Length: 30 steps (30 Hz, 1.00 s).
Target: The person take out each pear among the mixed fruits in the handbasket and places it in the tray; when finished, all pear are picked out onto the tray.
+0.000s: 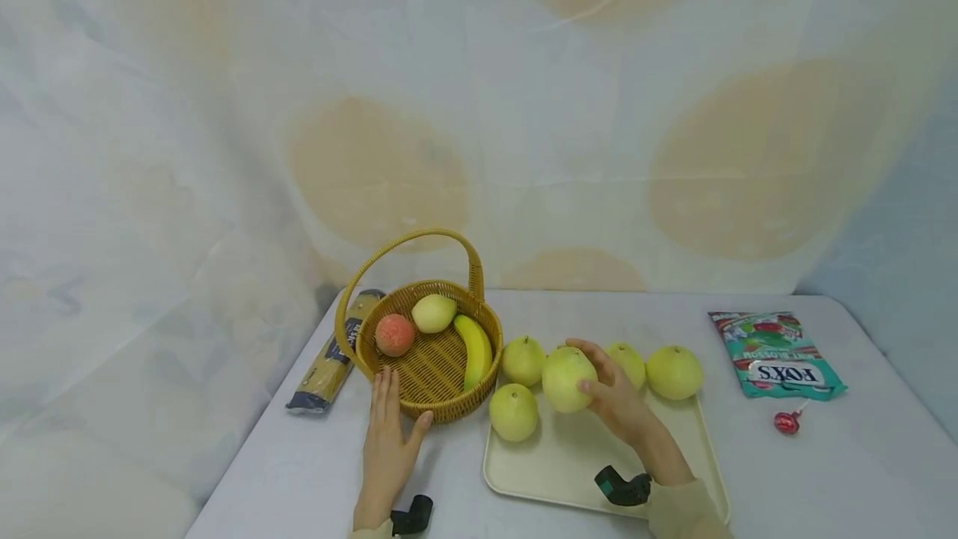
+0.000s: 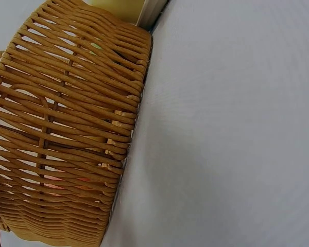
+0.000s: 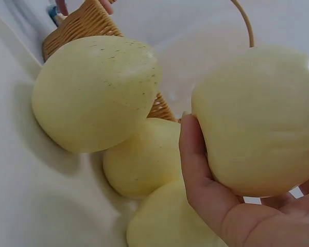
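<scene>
My right hand (image 1: 623, 402) grips a round yellow-green pear (image 1: 569, 379) with thumb and fingers, held up over the cream tray (image 1: 539, 485). In the right wrist view the held pear (image 3: 260, 121) is apart from a speckled pear (image 3: 95, 92) on the tray. Several like it sit along the tray's far and left sides. My left hand (image 1: 389, 447) has its fingers straight, with the fingertips at the near-left rim of a wicker basket (image 1: 449, 412). Inside the basket lie a red peach-like fruit (image 1: 395, 335), a pale yellow lemon (image 1: 434, 314) and a banana (image 1: 473, 349).
Behind the basket's left side lies a long yellow-brown packet (image 1: 325, 368), partly hidden. On the right are a green FOX'S candy bag (image 1: 778, 356) and a red wrapped lollipop (image 1: 787, 422). The basket's tall handle (image 1: 419, 233) arches upward. A patterned cloth backs the white table (image 1: 846, 472).
</scene>
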Each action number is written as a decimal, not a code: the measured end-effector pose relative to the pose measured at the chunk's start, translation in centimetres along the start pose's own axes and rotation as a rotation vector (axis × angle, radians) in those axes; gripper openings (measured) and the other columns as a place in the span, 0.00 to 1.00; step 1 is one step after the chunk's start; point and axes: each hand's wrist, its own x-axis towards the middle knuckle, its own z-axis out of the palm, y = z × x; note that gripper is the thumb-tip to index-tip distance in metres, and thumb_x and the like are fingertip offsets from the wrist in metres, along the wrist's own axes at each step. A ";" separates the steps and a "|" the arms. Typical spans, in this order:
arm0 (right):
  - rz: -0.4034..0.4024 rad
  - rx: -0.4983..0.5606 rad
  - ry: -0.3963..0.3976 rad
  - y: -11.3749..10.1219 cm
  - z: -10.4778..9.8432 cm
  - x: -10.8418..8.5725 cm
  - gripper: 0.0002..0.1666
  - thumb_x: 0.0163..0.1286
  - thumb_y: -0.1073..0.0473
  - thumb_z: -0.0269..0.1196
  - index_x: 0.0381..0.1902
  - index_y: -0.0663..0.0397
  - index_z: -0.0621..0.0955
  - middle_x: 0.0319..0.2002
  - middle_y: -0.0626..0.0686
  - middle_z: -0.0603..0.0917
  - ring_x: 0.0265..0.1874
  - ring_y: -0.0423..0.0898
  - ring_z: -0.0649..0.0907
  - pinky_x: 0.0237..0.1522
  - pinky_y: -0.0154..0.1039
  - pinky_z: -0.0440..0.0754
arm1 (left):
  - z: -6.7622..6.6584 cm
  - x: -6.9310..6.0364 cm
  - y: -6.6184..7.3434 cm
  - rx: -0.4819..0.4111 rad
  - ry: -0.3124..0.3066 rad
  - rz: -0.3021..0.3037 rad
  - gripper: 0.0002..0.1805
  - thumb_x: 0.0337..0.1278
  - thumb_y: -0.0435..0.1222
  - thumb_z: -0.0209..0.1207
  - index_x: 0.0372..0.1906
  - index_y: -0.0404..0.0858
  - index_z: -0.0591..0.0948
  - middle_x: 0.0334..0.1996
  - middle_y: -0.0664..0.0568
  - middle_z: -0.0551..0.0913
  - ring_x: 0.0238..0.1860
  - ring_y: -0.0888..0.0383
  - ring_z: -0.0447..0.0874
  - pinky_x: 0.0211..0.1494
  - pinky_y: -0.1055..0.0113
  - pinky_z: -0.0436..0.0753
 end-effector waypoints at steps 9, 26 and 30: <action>-0.027 -0.065 -0.072 1.7 -0.3 -1.1 0.35 0.64 0.71 0.50 0.69 0.58 0.60 0.62 0.41 0.70 0.55 0.35 0.76 0.53 0.31 0.80 | -0.2 0.1 0.1 -0.001 -0.011 -0.004 0.47 0.60 0.48 0.62 0.76 0.35 0.53 0.77 0.39 0.51 0.78 0.40 0.43 0.75 0.40 0.53; 0.088 -0.132 -0.096 3.4 -0.5 -2.0 0.35 0.61 0.69 0.61 0.66 0.63 0.63 0.62 0.45 0.68 0.59 0.33 0.71 0.60 0.25 0.70 | 0.0 0.0 -0.1 0.002 -0.001 0.005 0.46 0.60 0.48 0.61 0.76 0.34 0.53 0.77 0.38 0.51 0.78 0.40 0.44 0.74 0.40 0.55; 0.124 -0.172 -0.091 3.6 -0.5 -2.0 0.35 0.58 0.71 0.62 0.64 0.61 0.66 0.63 0.47 0.66 0.60 0.31 0.70 0.60 0.24 0.70 | 0.0 0.0 0.0 0.000 -0.007 0.000 0.46 0.60 0.48 0.62 0.75 0.33 0.54 0.77 0.39 0.51 0.78 0.40 0.43 0.76 0.42 0.54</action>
